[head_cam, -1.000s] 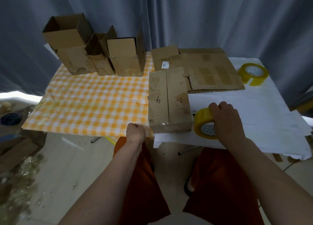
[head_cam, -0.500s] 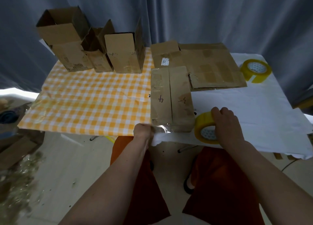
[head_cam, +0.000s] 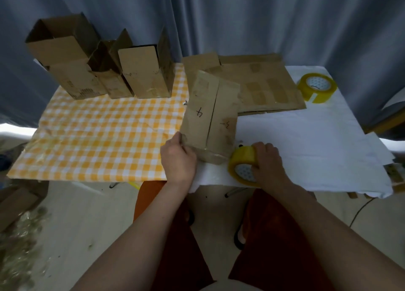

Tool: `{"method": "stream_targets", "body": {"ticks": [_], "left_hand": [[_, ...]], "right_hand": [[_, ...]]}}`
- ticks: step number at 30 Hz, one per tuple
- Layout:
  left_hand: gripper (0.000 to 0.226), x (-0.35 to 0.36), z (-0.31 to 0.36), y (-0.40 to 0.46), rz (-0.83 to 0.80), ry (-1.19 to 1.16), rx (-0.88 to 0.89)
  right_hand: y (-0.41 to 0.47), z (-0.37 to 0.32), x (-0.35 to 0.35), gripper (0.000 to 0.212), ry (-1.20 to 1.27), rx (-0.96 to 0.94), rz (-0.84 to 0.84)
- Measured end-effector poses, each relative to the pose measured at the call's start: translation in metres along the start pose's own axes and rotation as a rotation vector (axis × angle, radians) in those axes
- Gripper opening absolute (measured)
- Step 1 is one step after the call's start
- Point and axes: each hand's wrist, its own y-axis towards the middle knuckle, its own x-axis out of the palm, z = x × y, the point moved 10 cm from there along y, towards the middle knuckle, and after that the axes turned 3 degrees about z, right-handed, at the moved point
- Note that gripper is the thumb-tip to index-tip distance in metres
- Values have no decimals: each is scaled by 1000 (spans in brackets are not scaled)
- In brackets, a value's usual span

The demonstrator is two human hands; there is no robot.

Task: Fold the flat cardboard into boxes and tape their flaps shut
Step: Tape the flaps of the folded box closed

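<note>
A folded cardboard box [head_cam: 210, 117] lies near the table's front edge, its top flaps marked 4 and 3, a strip of clear tape over its near end. My left hand [head_cam: 178, 161] presses against the box's near left corner, thumb on the tape. My right hand [head_cam: 268, 162] grips a yellow tape roll [head_cam: 242, 166] standing on edge just right of the box. A stack of flat cardboard [head_cam: 258, 86] lies behind the box.
Three upright open boxes [head_cam: 142, 71] stand at the back left on the yellow checked cloth [head_cam: 98, 137]. A second yellow tape roll [head_cam: 316, 90] sits at the back right on the white cloth [head_cam: 306, 141]. Grey curtains hang behind. Cardboard scraps lie on the floor at left.
My left hand rose from below the table edge to the box's near left corner, onto the tape. The box's near end shifted slightly left. My right hand stayed on the tape roll.
</note>
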Motion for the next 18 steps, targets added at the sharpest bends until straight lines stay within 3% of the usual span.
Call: {"method": "stream_targets", "body": {"ticks": [2, 5, 7, 10, 18], "left_hand": [[24, 8, -9, 13, -74, 111, -28], [55, 24, -31, 16, -236, 217, -150], [82, 38, -28, 14, -330, 337, -75], [102, 58, -30, 12, -461, 552, -39], [114, 70, -34, 6, -525, 640, -44]], "right_hand": [[3, -15, 12, 52, 50, -31, -37], [8, -36, 28, 55, 90, -79, -71], [14, -44, 31, 55, 84, -91, -67], [20, -48, 30, 58, 42, -137, -64], [20, -34, 29, 85, -354, -273, -162]]}}
